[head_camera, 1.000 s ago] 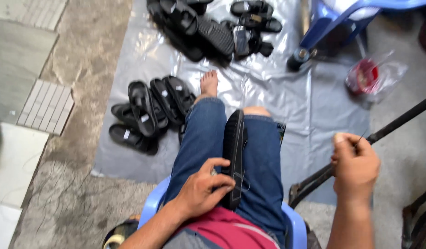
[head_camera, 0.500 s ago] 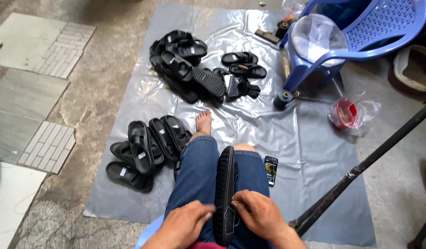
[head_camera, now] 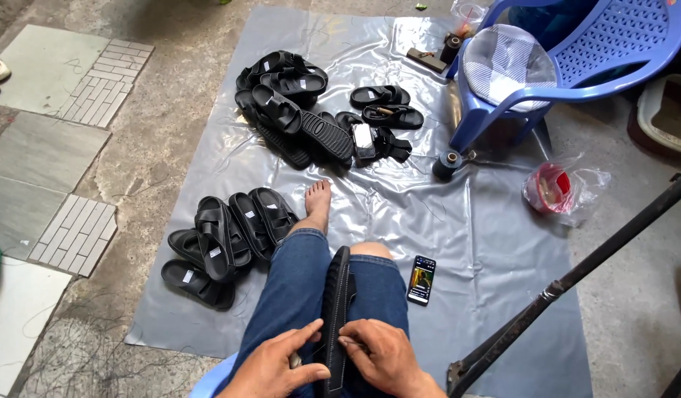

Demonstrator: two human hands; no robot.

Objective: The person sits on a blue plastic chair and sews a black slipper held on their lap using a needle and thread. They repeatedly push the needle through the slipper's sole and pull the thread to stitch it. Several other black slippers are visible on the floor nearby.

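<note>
Over plastic sheet [head_camera: 488, 243], hands [head_camera: 388, 357] pinching sandal [head_camera: 336, 309]

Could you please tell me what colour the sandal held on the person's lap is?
Black; the sandal shows best in the head view.

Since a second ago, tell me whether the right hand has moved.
Yes. The right hand has come down from beside the black metal bar onto the black sandal on the lap.
</note>
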